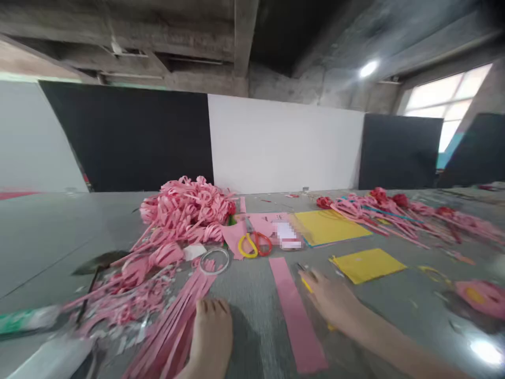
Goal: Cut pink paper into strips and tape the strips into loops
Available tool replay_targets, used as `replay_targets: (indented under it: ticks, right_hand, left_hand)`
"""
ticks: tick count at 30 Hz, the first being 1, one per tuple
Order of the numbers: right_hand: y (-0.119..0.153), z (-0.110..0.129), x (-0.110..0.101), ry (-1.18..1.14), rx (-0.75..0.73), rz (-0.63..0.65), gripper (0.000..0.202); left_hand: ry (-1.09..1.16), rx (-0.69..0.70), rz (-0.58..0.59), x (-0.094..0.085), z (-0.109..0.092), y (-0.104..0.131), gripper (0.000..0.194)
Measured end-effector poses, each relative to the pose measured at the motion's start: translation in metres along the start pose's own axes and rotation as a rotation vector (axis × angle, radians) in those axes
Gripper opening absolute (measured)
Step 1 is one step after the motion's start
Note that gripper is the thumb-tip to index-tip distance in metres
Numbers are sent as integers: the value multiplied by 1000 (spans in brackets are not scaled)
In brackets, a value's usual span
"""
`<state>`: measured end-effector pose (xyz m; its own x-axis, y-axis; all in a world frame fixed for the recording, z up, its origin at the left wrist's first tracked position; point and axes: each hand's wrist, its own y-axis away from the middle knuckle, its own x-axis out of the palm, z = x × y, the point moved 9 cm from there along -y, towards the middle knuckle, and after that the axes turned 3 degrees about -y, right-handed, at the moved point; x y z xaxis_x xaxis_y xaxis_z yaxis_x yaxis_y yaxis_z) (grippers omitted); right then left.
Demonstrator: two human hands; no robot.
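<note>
My left hand (212,329) is low in the head view, its fingers curled and close together beside a bundle of long pink strips (179,310). Whether anything is inside it is hidden. To the right, my blurred right hand (325,295) is closed on a slim yellow tool (306,286), which looks like a utility knife with a dark tip. Between the hands lies a flat, wide pink strip (295,316); the right hand is just beside it. Beyond them rest scissors (252,245) with one yellow and one red handle, and a silver ring (214,261), perhaps a tape roll.
A large pile of pink ribbons (189,208) stands at the back left. Yellow sheets (331,226) and a smaller yellow piece (369,265) lie at the right, near pink and red stems (406,210). White and black panels (288,145) stand behind.
</note>
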<state>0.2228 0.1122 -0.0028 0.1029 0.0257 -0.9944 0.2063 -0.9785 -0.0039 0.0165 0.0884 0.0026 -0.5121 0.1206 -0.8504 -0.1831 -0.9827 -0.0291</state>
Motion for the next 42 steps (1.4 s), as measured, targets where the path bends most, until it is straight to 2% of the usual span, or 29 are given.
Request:
replay_targets:
  ticks: [4, 8, 11, 13, 15, 17, 20, 22, 25, 29, 34, 38, 42]
  right_hand:
    - [1, -3, -1, 61, 40, -66, 53]
    - [0, -22, -6, 176, 105, -122, 51]
    - [-1, -36, -11, 199, 162, -160, 44]
    - [-1, -32, -17, 190, 147, -216, 37]
    - [2, -12, -22, 123, 49, -292, 30]
    - [9, 18, -22, -38, -115, -320, 28]
    - [22, 58, -12, -261, -275, -243, 41]
    - [29, 71, -8, -324, -303, -199, 44]
    - [39, 87, -14, -424, -481, -128, 46]
    - [44, 91, -23, -456, -658, -20, 55]
    - [46, 90, -26, -467, -859, 46, 63]
    - [43, 87, -23, -433, -875, -8, 55]
    - [41, 88, -19, -413, -791, -85, 35]
  left_hand:
    - [-6, 19, -30, -8, 0, 4, 39]
    - [-24, 2, -27, -11, 5, 11, 40]
    - [-61, -16, -19, -9, 10, 13, 40]
    - [-91, -23, -25, -9, 11, 12, 38]
    - [-118, -22, -70, -13, 9, 11, 37]
    - [-123, 8, -137, -19, 3, 10, 36]
    - [-67, 98, -226, -27, -13, 12, 34]
    - [11, 153, -303, -30, -22, 14, 36]
    - [201, 268, -409, -33, -35, 19, 40]
    - [465, 465, -452, -38, -46, 22, 41]
    - [623, 608, -399, -40, -49, 20, 30]
    - [502, 661, -417, -34, -58, 22, 20]
    - [458, 633, -431, -30, -59, 23, 19]
